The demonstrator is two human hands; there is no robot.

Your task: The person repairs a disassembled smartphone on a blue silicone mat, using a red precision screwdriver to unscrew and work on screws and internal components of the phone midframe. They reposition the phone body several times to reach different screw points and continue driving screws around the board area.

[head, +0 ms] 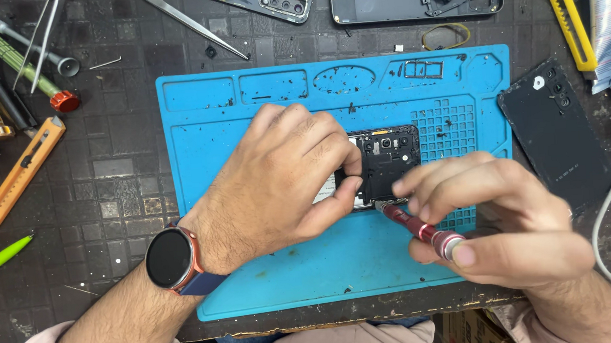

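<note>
The right hand (495, 215) has its fingers closed around a red precision screwdriver (417, 224), its tip touching the lower edge of an opened phone (384, 162). The left hand (277, 177) presses down on the phone, thumb and forefinger pinching its edge, apparently to steady it. The phone lies on a blue repair mat (313, 278) on the dark worktop (121, 199), with spare tools to the left.
</note>
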